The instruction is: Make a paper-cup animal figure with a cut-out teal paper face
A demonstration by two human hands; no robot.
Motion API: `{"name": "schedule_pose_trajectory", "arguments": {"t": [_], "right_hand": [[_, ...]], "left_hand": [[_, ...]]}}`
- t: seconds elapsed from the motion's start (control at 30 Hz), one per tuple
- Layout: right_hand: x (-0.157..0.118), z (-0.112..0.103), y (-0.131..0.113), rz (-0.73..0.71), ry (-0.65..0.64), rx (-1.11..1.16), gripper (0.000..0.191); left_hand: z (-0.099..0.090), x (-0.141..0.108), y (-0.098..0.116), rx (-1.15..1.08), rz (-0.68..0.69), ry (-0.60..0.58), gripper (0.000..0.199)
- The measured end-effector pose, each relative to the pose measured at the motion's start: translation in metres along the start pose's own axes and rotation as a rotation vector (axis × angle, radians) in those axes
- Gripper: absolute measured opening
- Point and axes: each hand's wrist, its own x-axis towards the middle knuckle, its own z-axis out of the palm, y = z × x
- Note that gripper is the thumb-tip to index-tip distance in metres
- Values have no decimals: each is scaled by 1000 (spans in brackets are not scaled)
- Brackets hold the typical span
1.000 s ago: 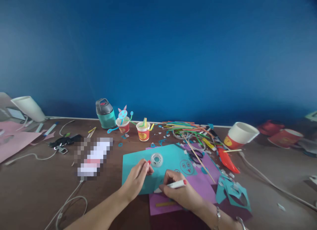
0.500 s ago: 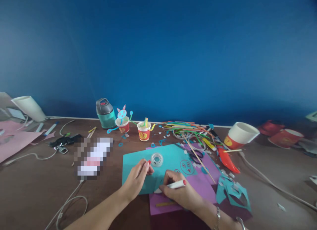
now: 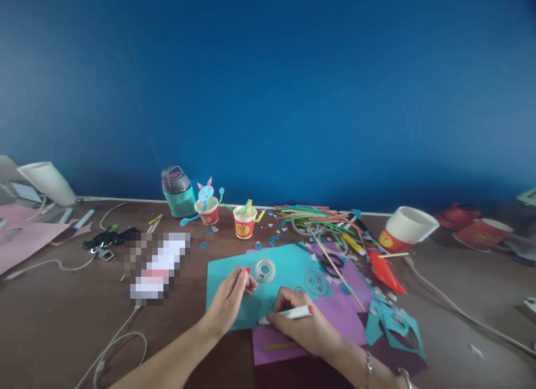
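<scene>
My right hand (image 3: 299, 319) grips a white marker with a red end (image 3: 299, 312), its tip low over the near edge of a turquoise paper sheet (image 3: 234, 269). Pinched in my left hand (image 3: 234, 294) is a small red marker cap (image 3: 248, 270), above the same sheet. A round face (image 3: 316, 283) is drawn in red on the turquoise paper, and a smaller circle beside it is partly covered by my right hand. A clear tape roll (image 3: 265, 270) lies by my left fingers. Purple paper (image 3: 343, 316) sticks out from under the turquoise sheet.
Two decorated paper cups (image 3: 244, 224) stand behind the sheet, near a turquoise container (image 3: 180, 193). Colourful straws or pipe cleaners (image 3: 318, 216), scissors (image 3: 333, 266) and paper scraps (image 3: 397, 325) lie to the right. Another cup (image 3: 406, 230) leans there. A pixelated phone-like object (image 3: 161, 266) lies left.
My left hand with the cap has shifted slightly left. The marker in my right hand has moved a little to the left along the paper's near edge.
</scene>
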Motion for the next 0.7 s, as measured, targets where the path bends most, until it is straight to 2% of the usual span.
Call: {"name": "schedule_pose_trajectory", "arguments": {"t": [0.7], "right_hand": [[4, 4, -2, -7, 99, -61, 25]], "left_hand": [[0, 0, 2, -6, -16, 22, 39]]}}
